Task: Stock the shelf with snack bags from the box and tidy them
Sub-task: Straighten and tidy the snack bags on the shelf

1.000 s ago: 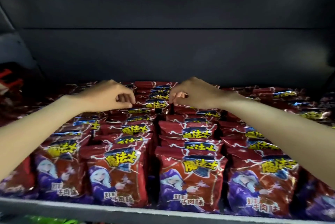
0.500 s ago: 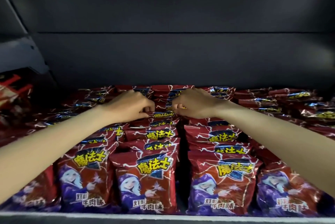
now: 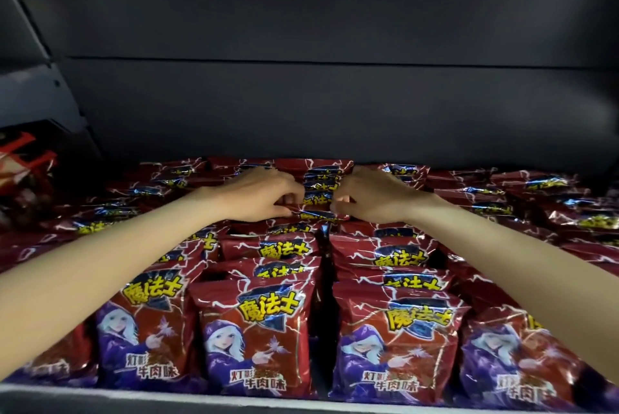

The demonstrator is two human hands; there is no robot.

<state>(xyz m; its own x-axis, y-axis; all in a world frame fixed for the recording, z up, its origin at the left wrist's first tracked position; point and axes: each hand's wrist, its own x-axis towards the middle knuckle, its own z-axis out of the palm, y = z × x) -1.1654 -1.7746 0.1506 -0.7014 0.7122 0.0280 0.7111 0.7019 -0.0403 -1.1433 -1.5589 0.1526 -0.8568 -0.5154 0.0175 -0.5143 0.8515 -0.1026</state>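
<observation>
Shelf [image 3: 234, 402] of dark grey metal, seen from just above its pale front lip, with a plain dark back wall [image 3: 335, 105] rising behind. Filled almost edge to edge with red snack bags [image 3: 254, 340], standing upright in rows running front to back, each printed with yellow lettering on a blue patch and a purple-robed cartoon figure lower down. Front row facing the viewer, touching the shelf lip; rows behind packed close, tops overlapping toward the back wall. Narrow dark gap between the two middle columns. Different red packaging [image 3: 23, 162] at far left, on the neighbouring section, too dim to read.

Two bare forearms reaching in from the lower corners, over the bags, meeting near the back of the middle column. Left hand [image 3: 264, 196] palm down, fingers curled, pinching the left top edge of one rear snack bag [image 3: 316, 202]. Right hand [image 3: 371, 199] mirrored just beside it, fingers curled and pinching the right top edge of the same bag. Hands close together but apart, the bag's yellow lettering showing between them. Held bag standing among its neighbours, near the back wall, roughly upright.
</observation>
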